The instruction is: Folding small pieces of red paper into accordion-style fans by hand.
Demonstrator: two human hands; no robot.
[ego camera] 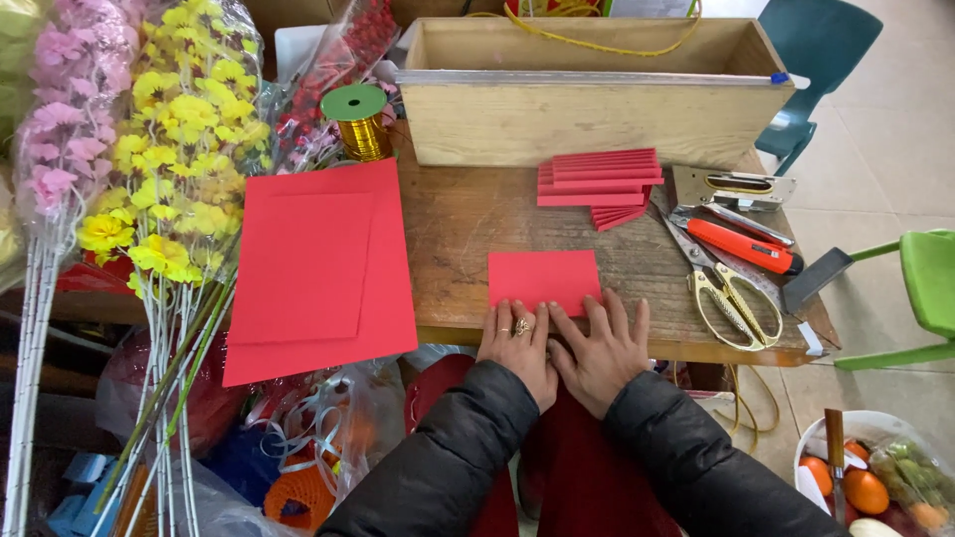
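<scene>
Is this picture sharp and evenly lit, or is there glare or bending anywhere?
Head view: soft, even light and faint shadows; the red paper under the left hand and right hand is sharp; the gold scissors glint slightly; the wooden box bows a little, hinting at wide-lens distortion.

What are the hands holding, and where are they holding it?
Nothing is lifted. Both the left hand and right hand lie flat, fingertips pressing the near edge of a small red paper against the wooden table.
</scene>
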